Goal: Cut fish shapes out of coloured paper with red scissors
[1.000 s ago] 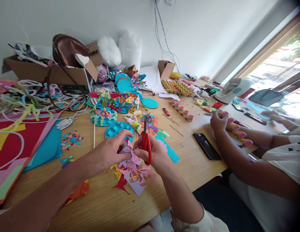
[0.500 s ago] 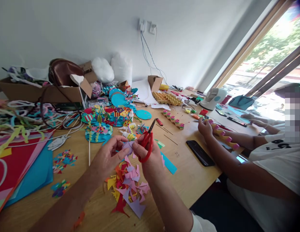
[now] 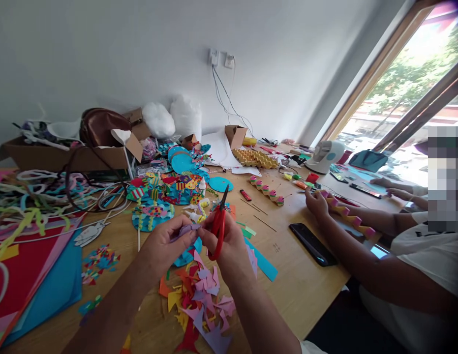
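Note:
My right hand (image 3: pixel 229 243) is closed around red-handled scissors (image 3: pixel 218 225), blades pointing up and away. My left hand (image 3: pixel 166 241) pinches a small lilac paper piece (image 3: pixel 186 229) held against my right hand's fingers. Both hands hover above a heap of coloured paper scraps (image 3: pixel 201 295) on the wooden table (image 3: pixel 288 285). Round blue paper discs with coloured decorations (image 3: pixel 153 211) lie just beyond my hands.
A co-worker's hands (image 3: pixel 317 202) at right hold a pink-and-yellow folded paper strip (image 3: pixel 352 219). A black phone (image 3: pixel 313 237) lies between us. Coloured sheets (image 3: pixel 33 265) lie at left, a cardboard box (image 3: pixel 66 152) and brown bag behind. A similar folded strip (image 3: pixel 267 189) and sticks lie mid-table.
The view has tilted up and drifted. My hands have stayed together over the scraps; the scissors tilted right, then swung back nearer upright. The co-worker keeps handling the folded strip.

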Demonstrator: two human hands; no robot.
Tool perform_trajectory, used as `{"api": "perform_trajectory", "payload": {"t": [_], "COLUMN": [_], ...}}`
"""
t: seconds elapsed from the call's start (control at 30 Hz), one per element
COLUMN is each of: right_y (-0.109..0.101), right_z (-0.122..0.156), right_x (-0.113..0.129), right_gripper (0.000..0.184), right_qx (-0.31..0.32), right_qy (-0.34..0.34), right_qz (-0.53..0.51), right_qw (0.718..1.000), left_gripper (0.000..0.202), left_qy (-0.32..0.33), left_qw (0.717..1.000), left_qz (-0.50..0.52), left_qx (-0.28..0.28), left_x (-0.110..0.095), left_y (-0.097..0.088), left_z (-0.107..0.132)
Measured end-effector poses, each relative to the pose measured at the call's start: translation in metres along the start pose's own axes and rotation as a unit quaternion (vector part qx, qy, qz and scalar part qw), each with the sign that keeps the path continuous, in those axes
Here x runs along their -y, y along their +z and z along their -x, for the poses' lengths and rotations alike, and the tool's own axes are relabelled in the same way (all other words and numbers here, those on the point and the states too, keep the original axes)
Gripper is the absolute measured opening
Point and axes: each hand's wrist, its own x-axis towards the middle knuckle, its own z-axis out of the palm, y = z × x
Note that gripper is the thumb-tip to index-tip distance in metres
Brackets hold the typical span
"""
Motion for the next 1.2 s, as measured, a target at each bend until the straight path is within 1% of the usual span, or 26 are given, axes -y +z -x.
{"api": "perform_trajectory", "payload": {"t": [0.07, 0.13, 0.17, 0.23, 0.3, 0.47, 0.63, 0.83, 0.97, 1.2], "right_y": [0.001, 0.000, -0.002, -0.005, -0.008, -0.010, -0.007, -0.008, -0.011, -0.012], "right_z": [0.003, 0.010, 0.014, 0.022, 0.030, 0.040, 0.043, 0.042, 0.041, 0.041], "right_x": [0.006, 0.011, 0.012, 0.012, 0.009, 0.006, 0.008, 0.005, 0.002, 0.003], "right_gripper": [0.028, 0.024, 0.024, 0.026, 0.031, 0.037, 0.035, 0.041, 0.044, 0.043], "right_qx": [0.022, 0.049, 0.072, 0.117, 0.142, 0.151, 0.166, 0.159, 0.166, 0.179], "right_qy": [0.006, 0.024, 0.030, 0.034, 0.030, 0.090, 0.101, 0.096, 0.069, 0.064], "right_qz": [0.029, 0.067, 0.091, 0.127, 0.154, 0.154, 0.146, 0.126, 0.120, 0.138], "right_qw": [0.999, 0.996, 0.993, 0.984, 0.977, 0.972, 0.970, 0.974, 0.976, 0.972], "left_gripper": [0.019, 0.018, 0.018, 0.016, 0.013, 0.009, 0.007, 0.006, 0.008, 0.011], "left_qy": [0.002, 0.001, 0.002, 0.001, -0.002, -0.037, -0.054, -0.057, -0.078, -0.099], "left_qw": [1.000, 1.000, 1.000, 0.998, 0.996, 0.991, 0.986, 0.982, 0.976, 0.967], "left_qz": [-0.004, 0.008, 0.019, 0.050, 0.081, 0.124, 0.155, 0.179, 0.203, 0.233], "left_qx": [-0.003, -0.016, -0.025, -0.038, -0.039, -0.021, -0.021, -0.025, -0.012, -0.005], "left_x": [-0.002, -0.005, -0.006, -0.009, -0.012, -0.015, -0.017, -0.018, -0.018, -0.018], "left_y": [-0.004, -0.006, -0.006, -0.006, -0.006, -0.006, -0.005, -0.002, 0.000, 0.003], "left_z": [0.001, 0.003, 0.005, 0.009, 0.012, 0.016, 0.016, 0.017, 0.017, 0.014]}}
